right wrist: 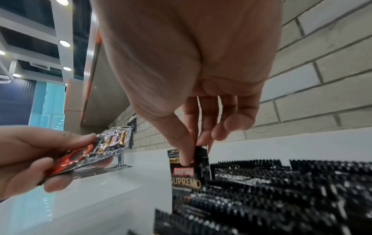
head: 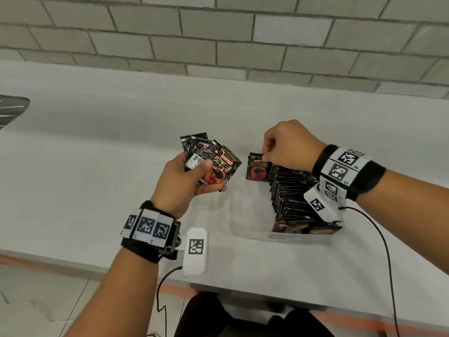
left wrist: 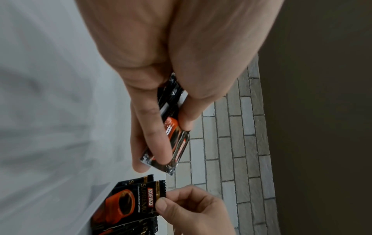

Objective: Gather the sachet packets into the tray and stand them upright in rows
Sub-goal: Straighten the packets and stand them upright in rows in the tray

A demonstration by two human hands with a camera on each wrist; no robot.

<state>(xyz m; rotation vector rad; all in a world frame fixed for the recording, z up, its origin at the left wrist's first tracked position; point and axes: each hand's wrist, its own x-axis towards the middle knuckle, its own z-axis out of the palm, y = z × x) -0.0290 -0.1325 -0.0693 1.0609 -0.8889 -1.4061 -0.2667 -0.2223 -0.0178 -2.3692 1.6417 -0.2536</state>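
White counter (head: 97, 142): clear tray (head: 250, 215) holds seemingly upright sachets (head: 296, 190)

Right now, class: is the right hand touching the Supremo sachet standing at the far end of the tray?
Touching. The right wrist view shows the right hand pinching the top edge of the sachet between thumb and fingers; the head view agrees.

The glossy black foil sachet packets (head: 258, 169) carry a red cup picture, gold lettering and a red logo band, on a plain pale grey counter (head: 97, 152) below a grey brick-patterned wall (head: 218, 32).
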